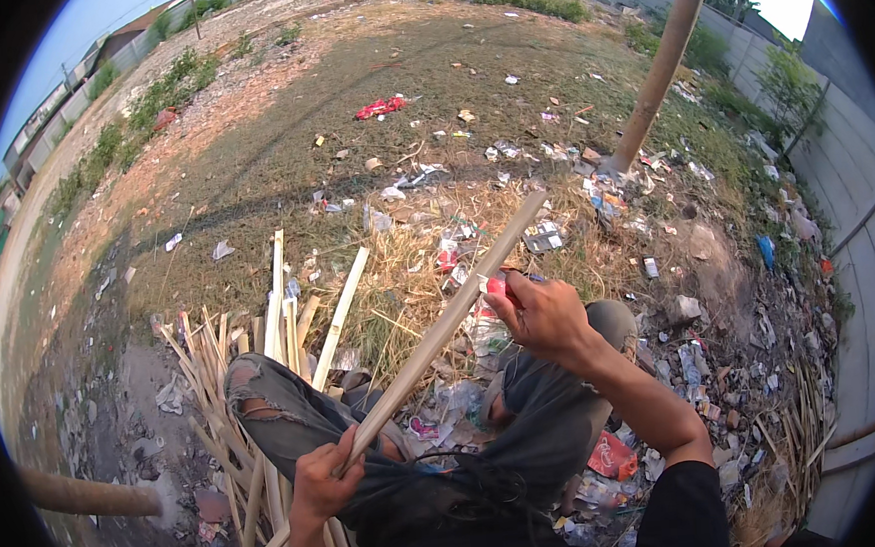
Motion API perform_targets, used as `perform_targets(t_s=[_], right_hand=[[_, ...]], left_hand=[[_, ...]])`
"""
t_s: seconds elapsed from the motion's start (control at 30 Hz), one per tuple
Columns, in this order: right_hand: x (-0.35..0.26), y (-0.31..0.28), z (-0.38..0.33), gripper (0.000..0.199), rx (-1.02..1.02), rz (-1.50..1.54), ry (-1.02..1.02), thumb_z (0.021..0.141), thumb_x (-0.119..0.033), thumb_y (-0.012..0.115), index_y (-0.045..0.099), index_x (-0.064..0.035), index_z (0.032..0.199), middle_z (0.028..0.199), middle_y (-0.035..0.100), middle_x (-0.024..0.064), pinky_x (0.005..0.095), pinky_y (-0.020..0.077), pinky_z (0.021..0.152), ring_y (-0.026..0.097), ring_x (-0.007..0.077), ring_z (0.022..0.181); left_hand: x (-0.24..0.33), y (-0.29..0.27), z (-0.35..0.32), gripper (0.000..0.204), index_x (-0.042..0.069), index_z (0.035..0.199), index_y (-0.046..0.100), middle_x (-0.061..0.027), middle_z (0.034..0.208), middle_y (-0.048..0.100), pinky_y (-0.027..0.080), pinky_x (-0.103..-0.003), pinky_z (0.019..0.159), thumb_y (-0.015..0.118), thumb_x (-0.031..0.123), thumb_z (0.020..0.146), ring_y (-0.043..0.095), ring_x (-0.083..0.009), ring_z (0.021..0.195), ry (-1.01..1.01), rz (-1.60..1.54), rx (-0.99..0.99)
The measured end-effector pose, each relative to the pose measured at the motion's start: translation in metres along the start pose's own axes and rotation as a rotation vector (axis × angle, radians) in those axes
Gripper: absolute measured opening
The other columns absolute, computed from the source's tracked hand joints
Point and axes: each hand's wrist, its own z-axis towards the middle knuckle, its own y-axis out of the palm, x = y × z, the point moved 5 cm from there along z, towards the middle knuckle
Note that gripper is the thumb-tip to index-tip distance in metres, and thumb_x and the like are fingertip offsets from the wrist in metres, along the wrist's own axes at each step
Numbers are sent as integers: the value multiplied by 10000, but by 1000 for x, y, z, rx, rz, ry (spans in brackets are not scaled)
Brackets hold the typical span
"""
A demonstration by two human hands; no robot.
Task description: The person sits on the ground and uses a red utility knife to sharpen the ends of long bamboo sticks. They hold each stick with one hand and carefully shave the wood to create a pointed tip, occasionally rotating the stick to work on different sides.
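A long pale bamboo strip point(432, 346) slants across my lap, its far end up and to the right. My left hand point(325, 481) is closed round its near end. Farther along the strip, my right hand point(550, 317) is closed on a small tool with a red part point(496, 286), held against the strip's right side. A whitish bit shows where the tool meets the strip. My fingers hide most of the tool, so its exact kind does not show.
A pile of split bamboo strips point(254, 465) leans by my left leg. More thin strips point(803, 442) lie near the wall point(849, 198) at right. Litter covers the ground around my feet. One rusty pole point(663, 64) stands ahead; another pole point(90, 493) is at lower left.
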Motion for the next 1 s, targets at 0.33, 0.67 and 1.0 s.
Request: perform_targets(t_s=[0.33,0.67,1.0], right_hand=[[59,-42,30,505,196,12,223,1076,-492,568,633,-53,835,603,594,169,506,475,577,634,406,590],[172,-74,31,628,412,71,552,1098,-571,504,608,-23,809,544,497,87,431,399,526,531,239,515],[76,-37,7,515,146,936,585,1110,-523,535,664,-37,996,562,348,-97,253,230,461,301,14,477]], left_hand=[[6,-6,0,523,25,1328,722,-145,738,651,533,-385,617,788,59,811,670,-288,628,34,12,58],[-14,-12,-19,556,61,1323,731,-131,733,640,539,-401,592,799,68,772,659,-300,611,62,110,51],[-16,1,-5,575,118,1337,734,-114,761,655,555,-408,608,816,119,768,666,-300,628,8,44,134]])
